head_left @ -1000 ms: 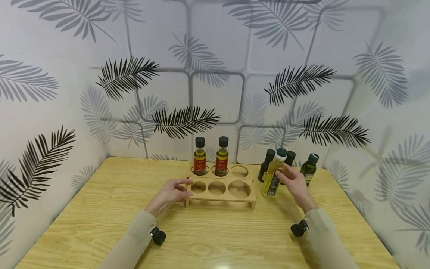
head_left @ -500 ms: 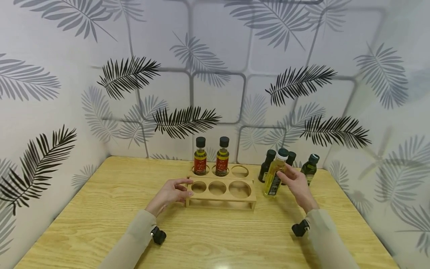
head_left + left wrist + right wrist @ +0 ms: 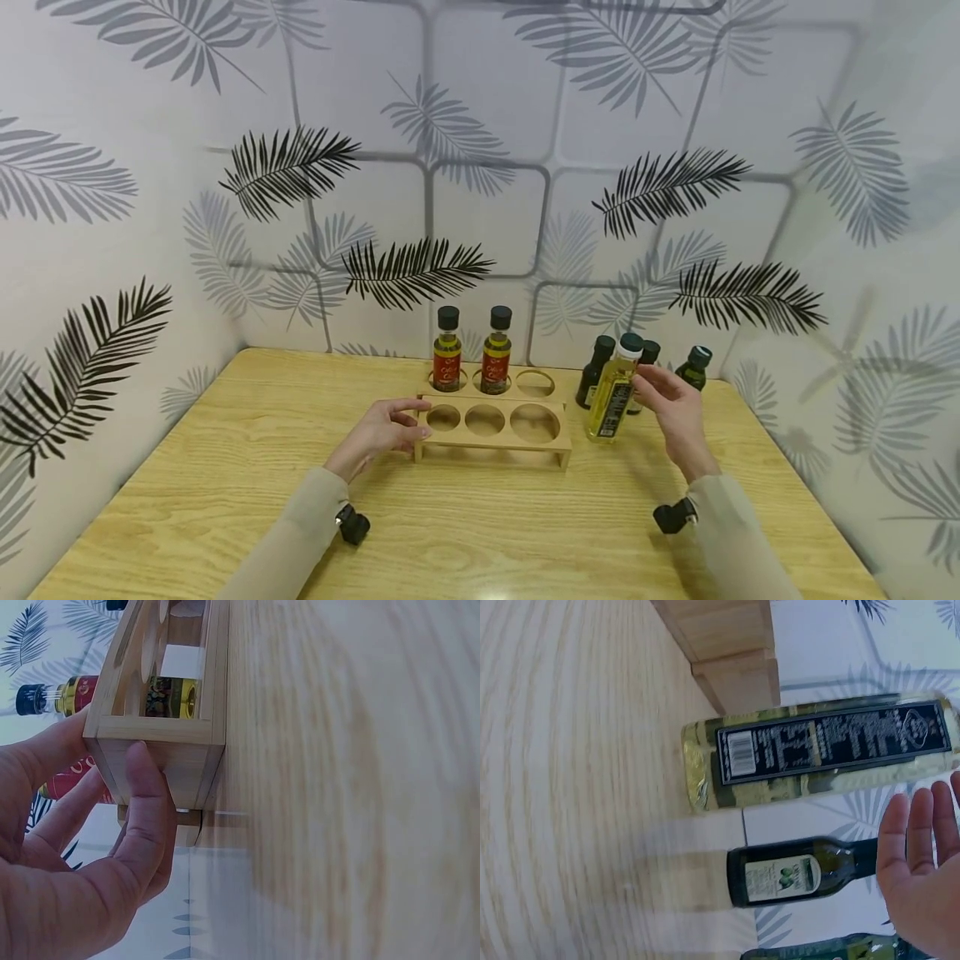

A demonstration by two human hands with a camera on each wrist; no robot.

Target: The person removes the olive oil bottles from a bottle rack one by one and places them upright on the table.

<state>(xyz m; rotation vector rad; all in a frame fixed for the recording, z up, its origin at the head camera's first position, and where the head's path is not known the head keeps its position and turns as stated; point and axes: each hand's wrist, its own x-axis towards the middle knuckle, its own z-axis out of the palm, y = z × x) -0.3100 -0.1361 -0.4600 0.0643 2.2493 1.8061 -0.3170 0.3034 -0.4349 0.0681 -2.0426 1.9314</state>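
A two-tier wooden rack (image 3: 491, 451) with round holes stands mid-table. My left hand (image 3: 411, 421) grips its left end; in the left wrist view the thumb (image 3: 146, 787) presses the end face of the rack (image 3: 161, 761) and the fingers reach behind it. A tall bottle of yellow oil (image 3: 609, 400) with a dark label stands on the table just right of the rack. My right hand (image 3: 663, 396) hovers beside the bottle's neck. In the right wrist view, the right hand (image 3: 919, 847) is flat with straight fingers, apart from the yellow bottle (image 3: 825, 754).
Two red-labelled oil bottles (image 3: 447, 362) (image 3: 496, 362) fill the back row's left and middle holes. Three dark green bottles (image 3: 595, 371) (image 3: 647, 354) (image 3: 693, 368) stand by the back wall behind the yellow one. Leaf-patterned walls enclose the wooden table (image 3: 225, 467) on three sides.
My right hand has let go of the yellow bottle and opened; the bottle now stands on its own. The left hand and rack have not moved.
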